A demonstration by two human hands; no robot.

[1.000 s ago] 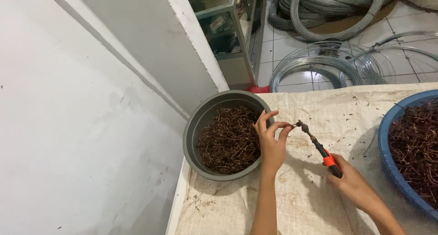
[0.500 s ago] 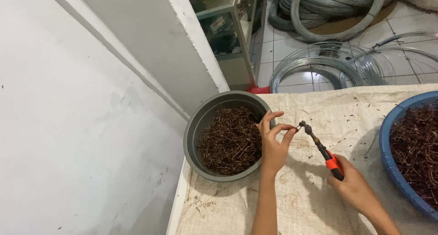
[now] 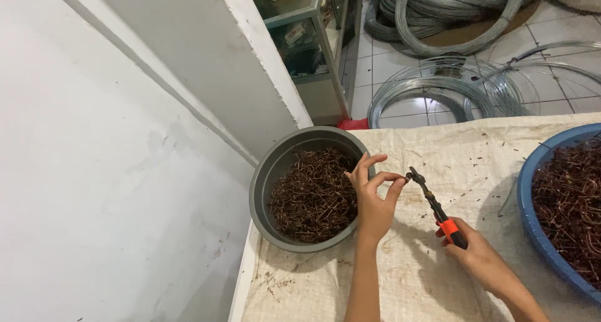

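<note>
Surface: sacking cloth [image 3: 438,147] spread over the table, specked with rusty crumbs; tiled floor beyond with coils of grey wire [image 3: 438,90]; white wall along the left.
Left hand [image 3: 374,200]: raised over the cloth just beside the grey basin [image 3: 263,190]; thumb and forefinger pinched on something very small at the tool's tip, other fingers fanned loosely above. Too small to say what the piece is.
Right hand [image 3: 479,259]: fingers wrapped tight round the orange grip of the pliers [image 3: 432,203], nose pointing up-left to meet the left fingertips.
Grey basin: part full of short, rusty-brown bent wire pieces [image 3: 313,200]; sits at the table's edge.
Blue tub [image 3: 532,215]: far right, holds a tangled heap of the same brown wire.
Risk, fingertips: likely a nip if the pliers close while the pinch sits this near the nose.
Risk, piece: could spring or drop onto the cloth, hard to find among the crumbs.
Risk, basin: near the edge; a forearm knock might tip it.
</note>
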